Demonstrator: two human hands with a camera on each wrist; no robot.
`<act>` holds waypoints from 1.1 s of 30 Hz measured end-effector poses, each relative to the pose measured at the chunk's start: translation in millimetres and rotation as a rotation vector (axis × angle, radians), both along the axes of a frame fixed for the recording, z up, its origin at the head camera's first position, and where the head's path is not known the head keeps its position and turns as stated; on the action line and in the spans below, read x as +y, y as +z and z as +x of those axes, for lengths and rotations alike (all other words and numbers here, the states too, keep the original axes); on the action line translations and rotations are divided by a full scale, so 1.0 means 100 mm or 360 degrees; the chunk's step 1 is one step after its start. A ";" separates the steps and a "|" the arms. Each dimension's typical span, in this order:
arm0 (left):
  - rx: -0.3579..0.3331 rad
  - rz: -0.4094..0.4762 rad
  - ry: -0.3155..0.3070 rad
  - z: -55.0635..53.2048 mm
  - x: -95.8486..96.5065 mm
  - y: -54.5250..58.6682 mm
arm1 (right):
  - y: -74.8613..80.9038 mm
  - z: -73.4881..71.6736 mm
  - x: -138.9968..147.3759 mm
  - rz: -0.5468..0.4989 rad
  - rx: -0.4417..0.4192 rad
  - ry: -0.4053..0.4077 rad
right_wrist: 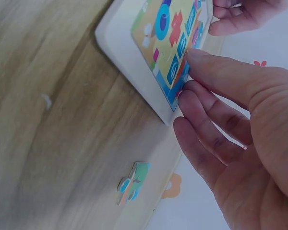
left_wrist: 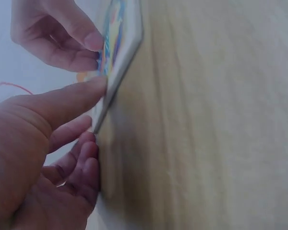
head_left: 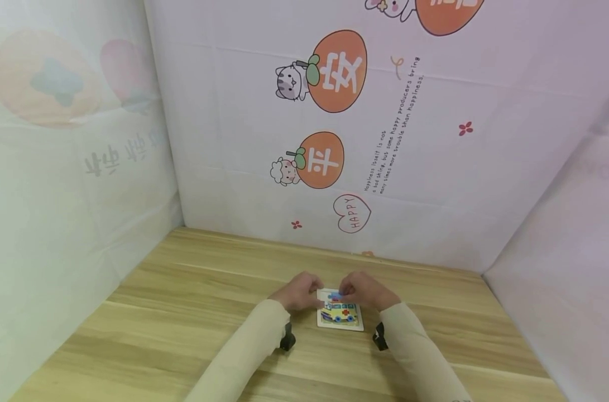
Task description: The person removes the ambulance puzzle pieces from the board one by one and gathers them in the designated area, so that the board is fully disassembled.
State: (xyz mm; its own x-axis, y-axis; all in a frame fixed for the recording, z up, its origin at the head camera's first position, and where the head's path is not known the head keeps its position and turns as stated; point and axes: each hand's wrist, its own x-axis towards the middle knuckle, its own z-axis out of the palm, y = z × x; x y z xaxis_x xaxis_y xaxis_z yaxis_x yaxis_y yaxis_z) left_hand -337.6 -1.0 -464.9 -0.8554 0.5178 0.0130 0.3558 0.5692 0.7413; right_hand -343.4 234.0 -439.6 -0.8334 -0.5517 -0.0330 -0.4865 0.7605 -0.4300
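Ambulance picture puzzle [head_left: 341, 314] on table [head_left: 183, 312]; apparent step: seating or pressing pieces near twelve o'clock.
Left hand [head_left: 298, 292] at ten o'clock of puzzle: thumb and fingers gripping pale rim. At centre, puzzle: flat, near-square, round-cornered, smooth light border round bright printed inset. Right hand [head_left: 367, 290] at two o'clock: fingers bent, thumb over printed surface; hold on any piece impossible to tell. Beyond, at six o'clock from puzzle in right-wrist view: loose piece [right_wrist: 134, 182], thin, knobbed, green, blue and orange, lying on streaked wood-grain table. Next move, by judgement: press worked area flush with rim braced, then lift loose piece by edges and align.
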 end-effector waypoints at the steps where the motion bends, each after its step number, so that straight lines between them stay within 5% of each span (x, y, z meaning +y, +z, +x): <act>1: 0.0016 -0.0024 -0.0002 -0.01 0.01 0.00 | 0.00 0.00 0.00 0.0004 -0.0001 0.0003; 17: 0.0111 -0.0103 -0.0053 -0.04 0.29 -0.02 | 0.01 0.02 0.01 0.0024 0.0072 0.0157; 26: 0.0107 -0.0042 -0.0033 -0.06 0.29 -0.11 | -0.02 0.04 0.00 0.0033 0.0141 0.0072; 33: 0.0056 -0.0008 0.0002 -0.02 0.27 -0.04 | -0.01 0.06 -0.02 0.0077 0.0120 -0.0064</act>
